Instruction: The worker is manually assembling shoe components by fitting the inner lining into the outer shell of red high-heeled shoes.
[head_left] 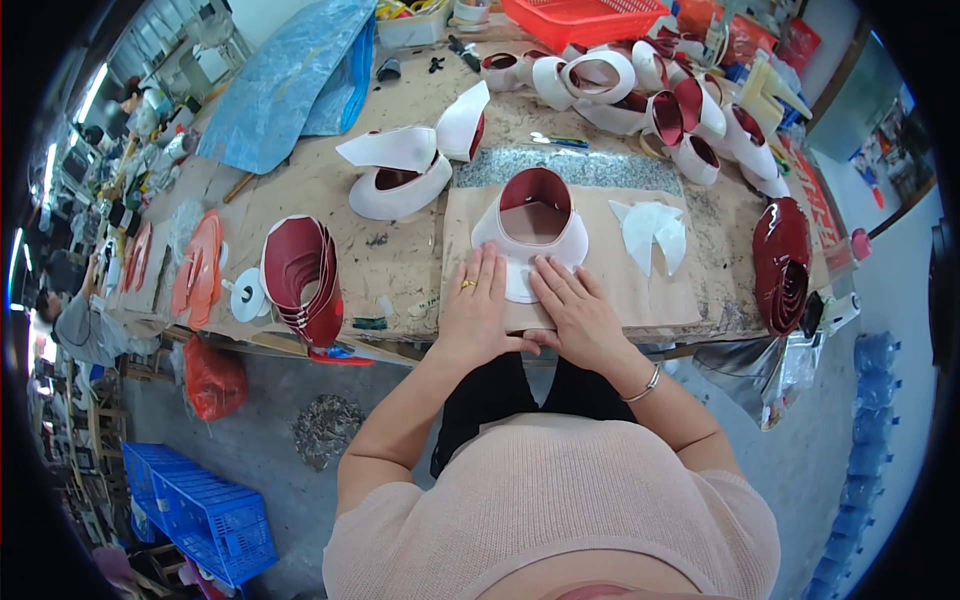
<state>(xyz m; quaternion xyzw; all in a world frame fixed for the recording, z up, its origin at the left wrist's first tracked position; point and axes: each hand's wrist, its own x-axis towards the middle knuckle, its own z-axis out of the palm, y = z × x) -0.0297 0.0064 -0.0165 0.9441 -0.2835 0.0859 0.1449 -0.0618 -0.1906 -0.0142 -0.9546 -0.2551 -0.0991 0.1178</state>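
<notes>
A shoe upper (492, 225), white on its outer side and dark red inside, stands with its opening upward on a brown cardboard sheet (650, 305) in front of me. My left hand (474, 308) lies flat on the upper's near left edge, fingers stretched out. On the near right edge rests my right hand (578, 312), also flat, its fingertips on the white flap. The two thumbs meet close to the table's front edge. White cut lining pieces (640, 232) lie on the cardboard to the right. What the palms cover is hidden.
Several white-and-red uppers (400, 195) lie at the back left, and more (600, 75) heap at the back right. Nested dark red uppers stand left (300, 270) and right (782, 265). A blue sheet (290, 85), a pen (560, 142) and a red basket (590, 18) sit farther back.
</notes>
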